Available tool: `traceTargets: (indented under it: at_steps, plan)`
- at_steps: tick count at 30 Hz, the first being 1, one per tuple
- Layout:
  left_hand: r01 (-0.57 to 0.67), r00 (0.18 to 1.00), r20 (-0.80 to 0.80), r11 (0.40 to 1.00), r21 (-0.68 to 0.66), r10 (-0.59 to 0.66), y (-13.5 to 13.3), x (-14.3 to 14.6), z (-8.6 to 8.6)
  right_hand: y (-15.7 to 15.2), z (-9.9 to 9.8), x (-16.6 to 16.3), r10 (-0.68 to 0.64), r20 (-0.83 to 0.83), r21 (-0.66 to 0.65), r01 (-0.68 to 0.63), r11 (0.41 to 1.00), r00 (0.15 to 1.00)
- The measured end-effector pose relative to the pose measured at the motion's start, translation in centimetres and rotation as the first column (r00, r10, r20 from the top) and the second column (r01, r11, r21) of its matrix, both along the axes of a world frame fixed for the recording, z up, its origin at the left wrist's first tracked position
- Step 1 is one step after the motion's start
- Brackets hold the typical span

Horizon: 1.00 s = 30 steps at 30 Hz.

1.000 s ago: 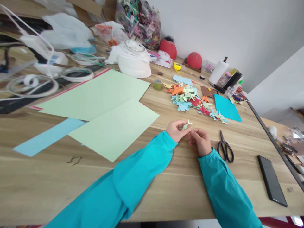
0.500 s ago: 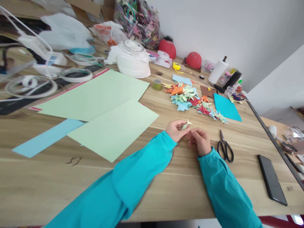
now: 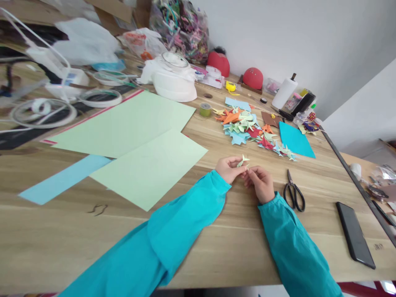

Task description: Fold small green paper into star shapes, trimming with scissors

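My left hand [image 3: 228, 168] pinches a small pale green origami piece [image 3: 243, 159] with pointed ends, partly hidden by the fingers. Close beside it, my right hand [image 3: 260, 181] is closed, thumb and fingertips pressed on a pale tip of the same piece. Both hands are just above the wooden table [image 3: 235, 239]. A pile of folded paper pieces [image 3: 244, 126] in orange, green, red and light blue lies beyond them. To the right of my right hand rest black-handled scissors [image 3: 292, 192].
Large pale green sheets [image 3: 151, 169] and a light blue paper strip [image 3: 64, 179] lie at left. A turquoise paper stack [image 3: 297, 139] is at back right, a black phone [image 3: 355, 235] at right. Behind stand a thread spool [image 3: 205, 109] and a white cloth-like bundle [image 3: 173, 80].
The pale green piece has tilted slightly between my fingers, its tip a little higher and further left. My right fingertips have shifted slightly. The rest stays in place.
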<state>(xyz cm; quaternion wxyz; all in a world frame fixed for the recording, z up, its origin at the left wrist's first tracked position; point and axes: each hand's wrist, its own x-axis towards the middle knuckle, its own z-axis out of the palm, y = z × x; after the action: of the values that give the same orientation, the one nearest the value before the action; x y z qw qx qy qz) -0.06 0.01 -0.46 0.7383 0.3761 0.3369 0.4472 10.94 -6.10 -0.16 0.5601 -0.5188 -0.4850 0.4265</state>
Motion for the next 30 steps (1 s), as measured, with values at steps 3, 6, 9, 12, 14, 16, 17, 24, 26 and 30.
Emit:
traceTargets:
  at_steps: [3,6,9,12,14,16,17,24,26,30]
  plan:
    - [0.001,1.000,-0.004,1.000,0.016,-0.001,0.04,0.07,-0.10,0.00,-0.03,0.05,0.004,-0.044,-0.010,-0.005,1.000,0.999]
    - [-0.038,0.999,-0.032,0.998,0.058,0.040,0.00,0.09,0.00,-0.04,0.03,0.04,-0.007,-0.035,-0.005,0.007,1.000,0.999]
    - [-0.072,0.993,-0.083,0.989,0.126,0.083,-0.12,0.02,0.24,-0.01,0.05,-0.01,-0.028,-0.015,0.006,0.028,1.000,0.999]
    - [-0.070,0.987,-0.130,0.983,0.168,0.093,-0.20,-0.10,0.35,0.09,-0.02,-0.04,-0.037,0.005,0.008,0.037,0.999,0.999]
    - [-0.054,0.986,-0.146,0.983,0.173,0.080,-0.20,-0.16,0.32,0.14,-0.08,-0.03,-0.040,0.025,0.012,0.040,0.999,0.999]
    - [-0.042,0.985,-0.156,0.984,0.175,0.070,-0.17,-0.17,0.23,0.14,-0.10,-0.03,-0.048,0.050,0.022,0.046,0.999,0.998]
    - [-0.042,0.984,-0.162,0.984,0.174,0.071,-0.14,-0.16,0.19,0.12,-0.09,-0.03,-0.055,0.064,0.028,0.053,0.998,0.996]
    - [-0.070,0.988,-0.129,0.991,0.111,0.085,-0.04,0.04,0.07,-0.10,0.05,-0.01,-0.115,0.181,0.095,0.099,0.991,0.977]
    - [-0.069,0.991,-0.106,0.993,0.091,0.078,-0.06,0.05,0.11,-0.12,0.01,0.04,-0.119,0.197,0.097,0.101,0.990,0.973]
    - [-0.059,0.996,-0.067,0.995,0.080,0.064,-0.10,0.07,0.11,-0.12,-0.10,0.16,-0.140,0.232,0.091,0.122,0.988,0.962]
